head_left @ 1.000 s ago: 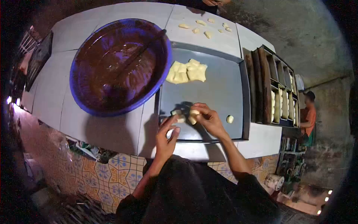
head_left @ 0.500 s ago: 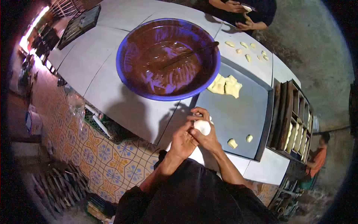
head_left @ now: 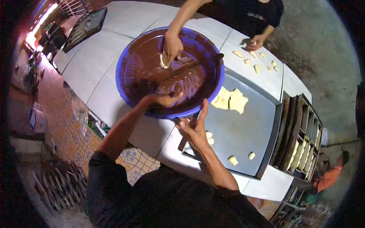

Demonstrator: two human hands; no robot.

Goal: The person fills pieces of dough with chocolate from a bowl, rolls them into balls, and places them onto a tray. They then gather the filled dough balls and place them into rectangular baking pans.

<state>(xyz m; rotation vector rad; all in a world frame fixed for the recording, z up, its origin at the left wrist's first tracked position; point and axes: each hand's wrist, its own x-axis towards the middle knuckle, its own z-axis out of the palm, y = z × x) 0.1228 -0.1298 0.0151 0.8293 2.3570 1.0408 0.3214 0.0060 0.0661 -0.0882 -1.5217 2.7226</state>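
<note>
My left hand (head_left: 164, 100) reaches over the near rim of a large blue basin (head_left: 121, 87) that holds brown filling (head_left: 148, 62). Its fingers are stretched out and slightly curved, with nothing visible in them. My right hand (head_left: 195, 131) is beside the basin's near right edge, above the tray corner, thumb and fingers spread. The dough piece held earlier does not show. Two small dough rolls (head_left: 209, 138) lie by the right wrist on a grey metal tray (head_left: 251, 125). A larger dough slab (head_left: 236, 102) and two small dough lumps (head_left: 233, 160) also lie there.
Across the table, a co-worker's hand (head_left: 173, 47) dips pale dough into the basin; their other hand (head_left: 257, 42) is near several dough pieces (head_left: 256, 69). A dark stick (head_left: 195, 64) leans in the basin. Wooden trays (head_left: 294, 133) with dough stand at right. Another person (head_left: 329, 178) is beyond.
My hands have parted: the left moved up over the basin, the right moved slightly left. The white dough between them is no longer visible. The co-worker's arm has reached into the basin.
</note>
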